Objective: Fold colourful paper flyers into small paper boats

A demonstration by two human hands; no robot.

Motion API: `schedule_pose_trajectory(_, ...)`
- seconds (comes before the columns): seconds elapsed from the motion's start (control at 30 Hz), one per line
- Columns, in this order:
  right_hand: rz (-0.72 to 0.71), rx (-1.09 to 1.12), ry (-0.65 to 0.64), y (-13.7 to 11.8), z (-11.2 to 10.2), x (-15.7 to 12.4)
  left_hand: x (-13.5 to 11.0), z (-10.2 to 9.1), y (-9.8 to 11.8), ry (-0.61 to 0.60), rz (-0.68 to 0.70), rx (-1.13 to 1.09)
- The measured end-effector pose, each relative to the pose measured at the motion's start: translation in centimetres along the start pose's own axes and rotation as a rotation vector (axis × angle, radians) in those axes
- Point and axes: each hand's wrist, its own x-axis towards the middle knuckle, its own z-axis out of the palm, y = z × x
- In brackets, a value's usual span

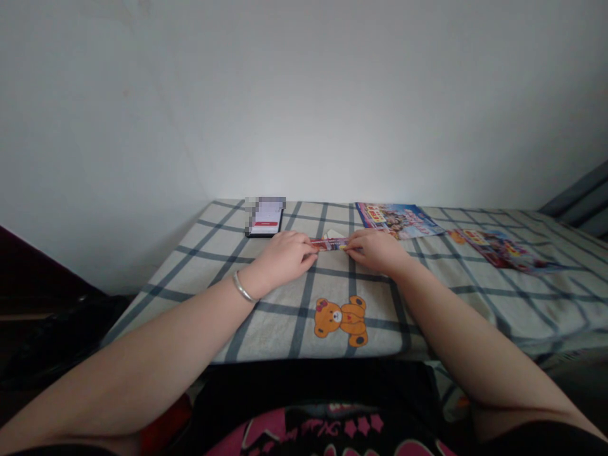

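Note:
Between my two hands is a small folded strip of colourful printed paper [330, 244], mostly red and purple, lying low over the checked cloth. My left hand [287, 253], with a silver bangle on the wrist, pinches the strip's left end between thumb and fingers. At the right end, my right hand [377, 250] grips it with thumb and fingertips. Just behind the strip shows a whitish piece [335, 234], partly hidden; I cannot tell whether it belongs to the same paper.
A phone [266, 217] with a lit screen lies behind my left hand. Two colourful printed sheets or booklets, one at the back [399, 220] and one further right [508, 250], rest on the checked cloth [266, 323]. A white wall [332, 101] stands behind.

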Motion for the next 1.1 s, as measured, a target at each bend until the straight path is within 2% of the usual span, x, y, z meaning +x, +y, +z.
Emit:
schedule_pose_trajectory(0.17, 0.043, -0.023, -0.024, -0.1, -0.5, -0.1, 0.2, -0.6, 0.4, 0.011, -0.012, 0.049)
schedule_pose_trajectory(0.37, 0.164, -0.077, -0.069, 0.1, -0.6, -0.3, 0.2, -1.4, 0.5, -0.034, -0.044, 0.063)
schedule_pose_trajectory(0.67, 0.408, -0.162, -0.097, 0.2, -1.2, -0.3, 0.3, -0.9, -0.3, -0.019, 0.000, 0.076)
schedule_pose_trajectory(0.8, 0.391, -0.144, -0.068, 0.7, -0.8, -0.2, 0.2, -0.4, -0.6, 0.014, 0.025, 0.018)
schedule_pose_trajectory(0.93, 0.346, 0.003, -0.019, 1.2, 0.3, -0.1, 0.1, -0.4, -0.5, -0.015, 0.012, 0.015)
schedule_pose_trajectory(1.1, 0.134, 0.101, 0.072, 1.9, 1.6, 0.0, 0.0, -0.6, -0.1, -0.015, -0.031, -0.010)
